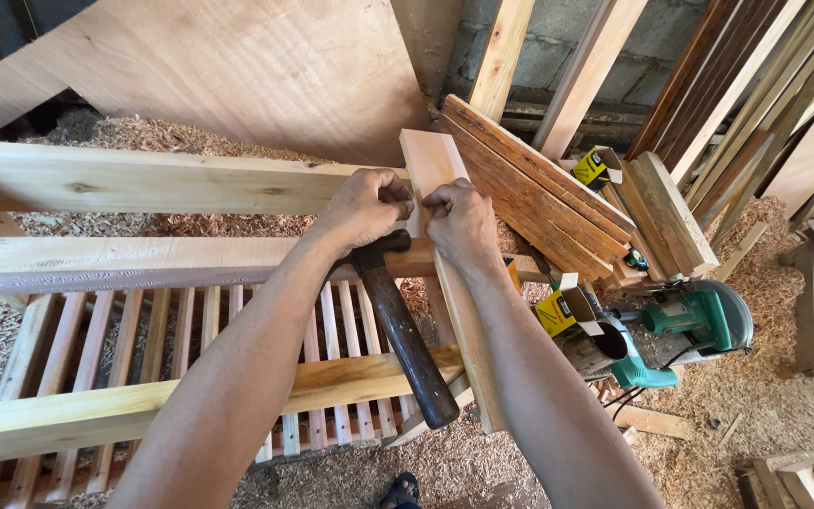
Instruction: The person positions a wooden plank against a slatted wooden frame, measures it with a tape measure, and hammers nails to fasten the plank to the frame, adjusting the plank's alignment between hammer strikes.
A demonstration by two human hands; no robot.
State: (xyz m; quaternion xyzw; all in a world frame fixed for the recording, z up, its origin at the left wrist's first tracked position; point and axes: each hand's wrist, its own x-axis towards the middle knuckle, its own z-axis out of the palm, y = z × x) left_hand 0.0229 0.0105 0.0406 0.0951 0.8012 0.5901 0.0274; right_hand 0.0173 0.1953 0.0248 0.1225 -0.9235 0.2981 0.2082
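My left hand [365, 207] and my right hand [463, 221] meet knuckle to knuckle where a pale cross plank [459, 311] lies over the long upper rail [143, 179] of a wooden frame. Both hands have their fingers curled tight, fingertips pressed to the plank's left edge. Nothing shows between the fingers. A hammer [407, 339] with a dark brown handle lies just under my left wrist. Its head rests on the middle rail [96, 259] and its handle end on the lower rail [68, 415]. Neither hand grips it.
A slatted panel [190, 330] sits under the rails. Right of the plank are stacked boards [539, 203], a green power saw [699, 316], small yellow boxes [558, 311] and a tape measure [635, 259]. A plywood sheet [256, 66] and timbers lean behind. Sawdust covers the floor [756, 396].
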